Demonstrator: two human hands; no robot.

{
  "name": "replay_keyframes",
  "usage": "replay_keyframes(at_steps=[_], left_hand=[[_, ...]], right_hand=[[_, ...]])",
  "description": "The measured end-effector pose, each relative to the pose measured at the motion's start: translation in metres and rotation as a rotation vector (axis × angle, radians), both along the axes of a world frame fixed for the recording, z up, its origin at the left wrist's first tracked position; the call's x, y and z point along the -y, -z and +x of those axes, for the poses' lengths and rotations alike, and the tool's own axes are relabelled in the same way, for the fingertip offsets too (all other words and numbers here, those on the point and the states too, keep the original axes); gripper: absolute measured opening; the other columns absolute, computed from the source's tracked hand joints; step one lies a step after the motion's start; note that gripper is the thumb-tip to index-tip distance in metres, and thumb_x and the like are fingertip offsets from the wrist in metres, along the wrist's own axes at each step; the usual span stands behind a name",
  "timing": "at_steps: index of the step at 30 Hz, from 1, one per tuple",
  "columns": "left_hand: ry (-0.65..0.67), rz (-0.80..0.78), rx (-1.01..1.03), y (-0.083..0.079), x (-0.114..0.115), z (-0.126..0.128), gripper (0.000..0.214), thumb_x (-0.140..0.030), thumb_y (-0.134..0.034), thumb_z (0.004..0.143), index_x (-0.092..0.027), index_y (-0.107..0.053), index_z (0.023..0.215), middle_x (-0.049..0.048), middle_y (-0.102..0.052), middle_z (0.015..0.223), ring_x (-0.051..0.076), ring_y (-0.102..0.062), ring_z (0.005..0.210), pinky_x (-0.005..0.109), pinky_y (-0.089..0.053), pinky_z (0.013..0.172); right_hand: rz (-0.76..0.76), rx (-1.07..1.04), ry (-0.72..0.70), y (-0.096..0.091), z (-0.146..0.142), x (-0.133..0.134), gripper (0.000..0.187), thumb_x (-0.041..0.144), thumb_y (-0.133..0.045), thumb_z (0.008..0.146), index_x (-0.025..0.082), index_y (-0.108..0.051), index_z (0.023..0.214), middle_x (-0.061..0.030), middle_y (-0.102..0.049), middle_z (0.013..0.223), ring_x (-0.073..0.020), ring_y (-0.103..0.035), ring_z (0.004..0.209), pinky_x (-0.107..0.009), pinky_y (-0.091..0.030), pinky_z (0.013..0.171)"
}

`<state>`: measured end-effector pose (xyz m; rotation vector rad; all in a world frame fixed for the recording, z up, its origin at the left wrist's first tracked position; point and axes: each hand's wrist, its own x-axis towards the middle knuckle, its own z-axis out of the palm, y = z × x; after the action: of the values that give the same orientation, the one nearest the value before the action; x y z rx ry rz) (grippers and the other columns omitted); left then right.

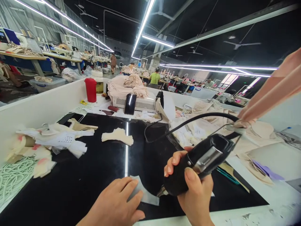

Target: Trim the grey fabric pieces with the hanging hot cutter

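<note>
My right hand [192, 188] is wrapped round a black corded hand tool [202, 160] with a metal band, its tip pointing down at a small pale fabric piece [147, 196]. My left hand [117, 204] lies flat with fingers stretched out, pressing that piece onto the black work surface [82, 182]. The tool's black cable [188, 122] loops up and away to the right. The tool's tip touches the fabric's right edge near my left fingertips.
Cream fabric cut pieces [117, 135] and a scrap pile [56, 139] lie on the black surface. A red cup [90, 90], a white machine [136, 102] topped with fabric, and a heap of cream pieces [223, 125] stand behind. A pink cloth [275, 91] hangs at the right. Other workers sit far back.
</note>
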<state>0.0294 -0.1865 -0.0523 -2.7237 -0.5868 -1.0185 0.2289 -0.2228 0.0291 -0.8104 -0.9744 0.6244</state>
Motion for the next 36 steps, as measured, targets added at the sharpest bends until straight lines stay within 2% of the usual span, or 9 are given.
replay_keyframes(at_steps=[5,10,17,24,31,33,36], left_hand=[[-0.015,0.026,-0.01,-0.01,0.0,-0.002,0.054,-0.041,-0.022,0.114,-0.022,-0.071,0.105,0.004,-0.076,0.108,0.02,-0.069,0.098,0.032,-0.055,0.082],[-0.004,0.057,-0.07,-0.012,-0.003,-0.004,0.052,-0.041,-0.024,0.114,-0.023,-0.072,0.109,0.0031,-0.076,0.112,0.02,-0.069,0.099,0.033,-0.054,0.083],[0.013,0.039,-0.12,-0.016,-0.003,-0.007,0.046,-0.042,-0.029,0.114,-0.023,-0.071,0.113,0.0017,-0.076,0.116,0.02,-0.07,0.101,0.033,-0.054,0.083],[0.014,0.055,-0.133,-0.014,-0.003,-0.006,0.048,-0.043,-0.027,0.114,-0.023,-0.071,0.112,0.0022,-0.077,0.115,0.021,-0.071,0.098,0.033,-0.055,0.079],[0.017,0.064,-0.138,-0.021,-0.006,-0.007,0.047,-0.044,-0.03,0.114,-0.023,-0.073,0.11,-0.0004,-0.077,0.113,0.019,-0.072,0.098,0.032,-0.054,0.08],[0.018,0.077,-0.138,-0.023,-0.005,-0.007,0.047,-0.042,-0.03,0.114,-0.023,-0.073,0.11,-0.0011,-0.077,0.114,0.019,-0.071,0.101,0.033,-0.053,0.086],[0.004,0.074,-0.082,-0.025,-0.002,-0.002,0.043,-0.04,-0.033,0.114,-0.022,-0.073,0.111,-0.0014,-0.076,0.117,0.018,-0.068,0.109,0.034,-0.046,0.103]], right_hand=[[-0.001,-0.016,0.035,-0.006,0.015,0.01,0.031,0.037,-0.077,0.088,0.03,-0.062,0.114,0.0029,-0.063,0.083,-0.0127,-0.063,0.062,-0.028,-0.056,0.056],[0.057,-0.057,0.046,-0.011,0.009,0.006,0.032,0.038,-0.078,0.087,0.03,-0.062,0.114,0.0031,-0.063,0.082,-0.0124,-0.062,0.06,-0.028,-0.056,0.054],[0.044,-0.008,-0.034,0.0,-0.011,0.0,0.032,0.039,-0.075,0.091,0.032,-0.059,0.118,0.0032,-0.062,0.088,-0.0115,-0.063,0.063,-0.028,-0.055,0.058],[0.035,0.018,-0.02,0.004,0.003,0.012,0.032,0.04,-0.074,0.092,0.031,-0.059,0.119,0.0021,-0.062,0.088,-0.0129,-0.064,0.065,-0.03,-0.057,0.059],[0.039,-0.027,0.029,-0.003,0.005,0.015,0.035,0.043,-0.077,0.089,0.03,-0.06,0.118,0.0026,-0.061,0.086,-0.0125,-0.063,0.064,-0.029,-0.057,0.058],[0.055,-0.034,0.019,-0.005,0.001,0.013,0.035,0.042,-0.077,0.09,0.03,-0.06,0.118,0.0031,-0.061,0.086,-0.0122,-0.063,0.064,-0.029,-0.057,0.058],[0.069,-0.027,0.013,-0.006,-0.002,0.009,0.032,0.04,-0.076,0.091,0.031,-0.06,0.117,0.0034,-0.062,0.087,-0.0115,-0.063,0.063,-0.028,-0.055,0.058]])
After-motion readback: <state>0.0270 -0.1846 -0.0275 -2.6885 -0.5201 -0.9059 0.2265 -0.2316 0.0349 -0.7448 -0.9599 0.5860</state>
